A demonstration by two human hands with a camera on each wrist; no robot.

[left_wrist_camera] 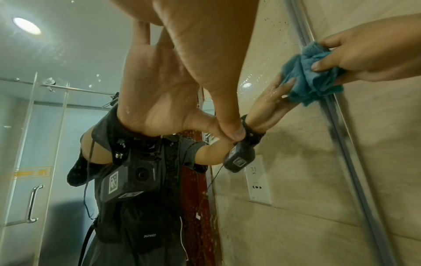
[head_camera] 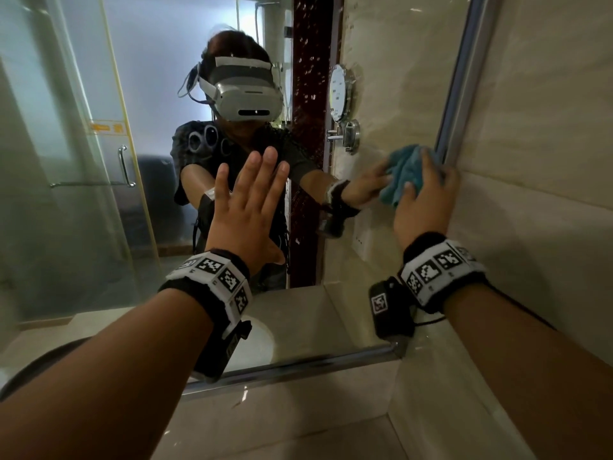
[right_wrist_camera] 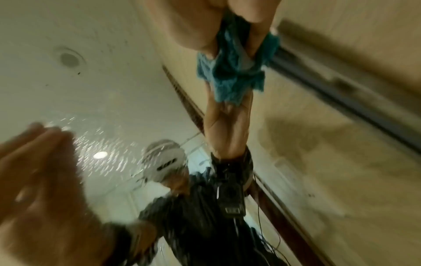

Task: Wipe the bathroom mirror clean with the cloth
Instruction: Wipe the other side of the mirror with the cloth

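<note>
The right hand (head_camera: 423, 197) has its fingers curled round a bunched blue cloth (head_camera: 403, 174) and presses it against the mirror (head_camera: 381, 54) at the right edge, just beside the metal frame (head_camera: 464, 84); from the left wrist view the thumb and fingertips pinch the folds, and part of the cloth overlaps the frame strip. The left hand (head_camera: 247, 207) is flat on the glass well to the left of the cloth, fingers straight and slightly spread, holding nothing, with the thumb tip touching the glass (seen from the left wrist view). The two hands are well apart. Water droplets speckle the mirror above and to the left of the cloth. The glass reflects the person in a white headset, a glass shower door (head_camera: 83, 154) with a chrome handle, a round wall-mounted magnifying mirror (head_camera: 339, 92) and a white socket plate (left_wrist_camera: 258, 180). Beige tile wall (head_camera: 547, 161) lies to the right of the frame, and a pale stone surface (head_camera: 298, 423) runs below the mirror's lower edge. The right wrist view is blurred
</note>
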